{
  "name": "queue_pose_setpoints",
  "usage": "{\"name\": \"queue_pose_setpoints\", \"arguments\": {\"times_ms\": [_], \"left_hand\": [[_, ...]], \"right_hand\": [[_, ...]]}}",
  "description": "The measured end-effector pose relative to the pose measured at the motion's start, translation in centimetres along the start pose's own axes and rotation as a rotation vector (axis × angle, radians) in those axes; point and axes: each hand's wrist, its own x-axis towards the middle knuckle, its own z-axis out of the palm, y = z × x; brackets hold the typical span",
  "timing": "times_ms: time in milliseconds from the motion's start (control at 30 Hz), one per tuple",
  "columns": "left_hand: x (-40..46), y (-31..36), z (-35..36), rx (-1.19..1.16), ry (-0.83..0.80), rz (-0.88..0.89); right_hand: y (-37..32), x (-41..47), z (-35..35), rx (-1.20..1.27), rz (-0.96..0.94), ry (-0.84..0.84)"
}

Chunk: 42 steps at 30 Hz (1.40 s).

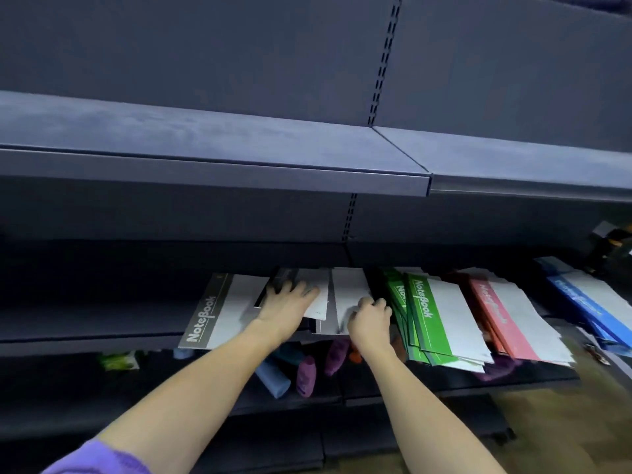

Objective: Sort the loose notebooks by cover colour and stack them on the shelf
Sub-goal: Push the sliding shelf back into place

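With our left hand (289,301) laid flat-fingered on the loose black-and-white card-covered notebooks (316,297) mid-shelf and our right hand (371,319) curled round their edge, we judge the overhanging green-spined notebook stack (441,323) could slide off if nudged.

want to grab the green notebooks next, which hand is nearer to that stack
The right hand: it sits just left of the stack of green-spined notebooks, almost touching it. The left hand is farther left, resting on the black-spined notebooks.
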Motion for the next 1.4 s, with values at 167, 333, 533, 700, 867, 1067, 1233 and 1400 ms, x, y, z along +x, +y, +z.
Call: {"name": "queue_pose_setpoints", "arguments": {"times_ms": [167,333,533,700,867,1067,1233,1400], "left_hand": [[0.0,3.6,0.7,0.007,-0.008,-0.068],[0.4,6.1,0.8,-0.110,-0.040,-0.108],[1.0,7.4,2.0,-0.155,-0.137,-0.040],[2.4,8.8,1.9,-0.234,-0.149,0.023],[2.6,9.4,1.5,-0.238,-0.122,-0.053],[-0.8,5.6,0.6,-0.321,-0.001,-0.173],[-6.2,-1.7,-0.2,-0.266,0.047,-0.261],[-14.1,-9.7,-0.8,-0.217,0.077,-0.391]], "right_hand": [[1.1,0.9,-0.3,-0.013,-0.056,-0.083],[1.7,2.2,-1.0,0.111,-0.081,-0.205],[2.6,2.8,-3.3,0.259,-0.141,-0.259],[3.7,2.0,-4.0,0.286,-0.190,-0.274],[4.0,1.3,-4.8,0.263,-0.219,-0.276],[1.6,-0.1,-4.5,0.261,-0.254,-0.258],[-4.9,-4.1,-2.8,0.244,-0.381,-0.300],[-13.5,-9.4,-0.2,0.231,-0.518,-0.348]]}}
